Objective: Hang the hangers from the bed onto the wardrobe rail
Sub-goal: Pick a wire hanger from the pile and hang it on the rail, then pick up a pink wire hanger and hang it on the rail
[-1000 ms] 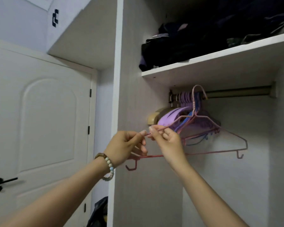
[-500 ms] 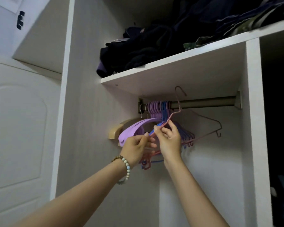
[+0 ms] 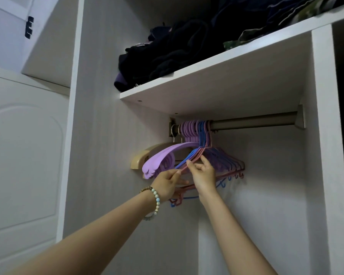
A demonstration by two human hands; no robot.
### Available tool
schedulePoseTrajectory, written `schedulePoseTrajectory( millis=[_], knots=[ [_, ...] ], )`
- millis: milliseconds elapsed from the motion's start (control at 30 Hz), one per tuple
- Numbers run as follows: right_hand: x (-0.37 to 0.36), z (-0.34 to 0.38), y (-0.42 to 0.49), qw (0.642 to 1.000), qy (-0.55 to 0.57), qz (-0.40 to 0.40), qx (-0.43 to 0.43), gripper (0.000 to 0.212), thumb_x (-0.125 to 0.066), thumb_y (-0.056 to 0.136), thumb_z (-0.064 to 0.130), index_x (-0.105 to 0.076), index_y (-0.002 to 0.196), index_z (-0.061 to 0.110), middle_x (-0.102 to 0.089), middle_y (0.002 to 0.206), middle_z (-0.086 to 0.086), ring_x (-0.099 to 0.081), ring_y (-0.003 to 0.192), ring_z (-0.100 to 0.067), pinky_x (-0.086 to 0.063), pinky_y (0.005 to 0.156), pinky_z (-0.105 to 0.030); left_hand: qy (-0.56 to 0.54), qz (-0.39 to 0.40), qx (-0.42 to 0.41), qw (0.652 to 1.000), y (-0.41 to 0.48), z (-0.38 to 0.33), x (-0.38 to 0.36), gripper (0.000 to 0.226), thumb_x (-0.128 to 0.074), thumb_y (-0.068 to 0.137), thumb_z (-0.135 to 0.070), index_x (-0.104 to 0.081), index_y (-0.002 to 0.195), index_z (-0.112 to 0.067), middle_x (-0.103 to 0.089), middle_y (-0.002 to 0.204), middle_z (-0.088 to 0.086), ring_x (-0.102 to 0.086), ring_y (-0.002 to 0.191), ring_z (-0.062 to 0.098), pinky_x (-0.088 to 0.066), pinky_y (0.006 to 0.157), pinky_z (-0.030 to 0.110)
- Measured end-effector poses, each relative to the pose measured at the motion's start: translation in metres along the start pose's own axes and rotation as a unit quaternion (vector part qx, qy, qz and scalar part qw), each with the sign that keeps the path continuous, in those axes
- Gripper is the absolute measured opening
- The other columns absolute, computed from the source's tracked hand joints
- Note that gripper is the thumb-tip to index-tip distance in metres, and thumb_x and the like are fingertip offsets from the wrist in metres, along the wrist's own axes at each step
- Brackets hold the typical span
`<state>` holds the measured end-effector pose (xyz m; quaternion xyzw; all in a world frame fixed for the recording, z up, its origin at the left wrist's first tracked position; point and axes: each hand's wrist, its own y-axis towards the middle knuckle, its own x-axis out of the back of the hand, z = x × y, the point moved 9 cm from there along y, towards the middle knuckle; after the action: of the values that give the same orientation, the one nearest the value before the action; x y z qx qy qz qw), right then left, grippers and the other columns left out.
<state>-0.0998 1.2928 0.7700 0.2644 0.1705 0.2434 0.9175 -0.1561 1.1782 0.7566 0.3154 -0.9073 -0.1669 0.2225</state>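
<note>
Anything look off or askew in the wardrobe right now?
Nothing damaged. The hangers are crammed at the left end of the rail; the left hand and right hand pinch the pink hanger there. Clothes on the shelf lie in a crumpled heap overhanging its edge.

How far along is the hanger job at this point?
Done: purple, blue and pink hangers hang bunched on the wardrobe rail. In hand: the left hand and right hand pinch the front pink wire hanger, its hook already over the rail. Left: letting go; whether more wait elsewhere is out of view.
</note>
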Motion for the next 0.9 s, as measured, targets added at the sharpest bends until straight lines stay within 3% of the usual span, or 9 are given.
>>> schedulePoseTrajectory(
  millis=[67,133,200,300,400,500,633,700,900],
  knots=[
    [0.0,-0.001,-0.005,1.0,0.003,-0.009,-0.009,0.064,-0.066,0.085,0.017,-0.036,0.142,0.011,-0.063,0.091,-0.003,-0.059,0.088,-0.015,-0.042,0.073,-0.023,0.004,-0.002,0.012,1.0,-0.004,0.004,0.004,0.036,-0.034,0.099,-0.025,-0.05,0.127,-0.009,-0.064,0.117,0.016,-0.063,0.103,0.025,-0.054,0.075,0.03],
    [0.001,0.002,-0.012,1.0,-0.01,-0.019,-0.008,0.067,-0.068,0.083,0.019,-0.036,0.141,0.012,-0.059,0.109,-0.006,-0.055,0.095,-0.015,-0.041,0.078,-0.025,0.001,-0.006,0.025,1.0,-0.009,0.006,0.01,0.036,-0.034,0.099,-0.025,-0.049,0.128,-0.008,-0.064,0.116,0.014,-0.063,0.095,0.021,-0.053,0.071,0.026],
    [0.003,0.007,-0.02,0.998,-0.05,-0.036,0.008,0.068,-0.069,0.081,0.025,-0.037,0.141,0.016,-0.047,0.134,-0.009,-0.049,0.114,-0.018,-0.042,0.092,-0.029,0.001,-0.005,0.03,1.0,-0.017,0.004,0.016,0.034,-0.035,0.099,-0.025,-0.05,0.125,-0.009,-0.064,0.11,0.011,-0.064,0.08,0.017,-0.053,0.066,0.023],
    [-0.001,0.022,-0.039,0.993,-0.1,-0.045,0.041,0.067,-0.067,0.083,0.03,-0.037,0.141,0.018,-0.026,0.149,-0.005,-0.03,0.137,-0.018,-0.029,0.112,-0.033,0.028,-0.011,0.021,0.999,-0.032,-0.003,0.036,0.032,-0.036,0.098,-0.027,-0.053,0.12,-0.012,-0.062,0.107,0.007,-0.062,0.069,0.011,-0.052,0.056,0.018],
    [-0.012,0.04,-0.059,0.991,-0.109,-0.042,0.063,0.065,-0.066,0.084,0.028,-0.037,0.141,0.019,-0.017,0.154,-0.001,-0.02,0.142,-0.014,-0.022,0.113,-0.029,0.023,-0.027,0.018,0.999,-0.05,-0.01,0.064,0.029,-0.036,0.098,-0.028,-0.053,0.117,-0.012,-0.062,0.105,0.005,-0.06,0.07,0.011,-0.049,0.063,0.023],
    [-0.035,0.056,-0.08,0.992,-0.1,-0.021,0.076,0.065,-0.066,0.084,0.025,-0.037,0.141,0.018,-0.016,0.154,-0.001,-0.02,0.142,-0.014,-0.022,0.116,-0.034,0.01,-0.051,0.001,0.999,-0.072,-0.02,0.101,0.026,-0.038,0.098,-0.027,-0.054,0.113,-0.012,-0.062,0.105,0.005,-0.06,0.072,0.014,-0.048,0.065,0.025],
    [-0.083,0.076,-0.115,0.992,-0.089,0.014,0.09,0.065,-0.066,0.084,0.025,-0.037,0.141,0.019,-0.017,0.154,0.001,-0.019,0.142,-0.011,-0.018,0.111,-0.023,0.021,-0.097,-0.015,0.995,-0.113,-0.027,0.164,0.031,-0.04,0.097,-0.027,-0.054,0.119,-0.01,-0.062,0.105,0.004,-0.061,0.076,0.016,-0.05,0.071,0.027],
    [-0.116,0.083,-0.135,0.99,-0.096,0.043,0.092,0.066,-0.066,0.084,0.028,-0.035,0.142,0.02,-0.016,0.155,0.003,-0.018,0.142,-0.009,-0.015,0.106,-0.016,0.039,-0.124,-0.02,0.991,-0.137,-0.026,0.202,0.034,-0.042,0.096,-0.03,-0.053,0.121,-0.01,-0.063,0.107,0.003,-0.063,0.08,0.016,-0.052,0.074,0.028],
    [-0.242,0.089,-0.219,0.974,-0.084,0.197,0.072,0.071,-0.059,0.087,0.039,-0.022,0.147,0.029,-0.006,0.156,0.013,-0.011,0.143,-0.006,-0.016,0.101,-0.019,0.122,-0.215,0.013,0.969,-0.23,0.005,0.326,0.034,-0.043,0.095,-0.034,-0.053,0.122,-0.016,-0.061,0.115,0.001,-0.062,0.098,0.018,-0.051,0.085,0.033]
  ],
)
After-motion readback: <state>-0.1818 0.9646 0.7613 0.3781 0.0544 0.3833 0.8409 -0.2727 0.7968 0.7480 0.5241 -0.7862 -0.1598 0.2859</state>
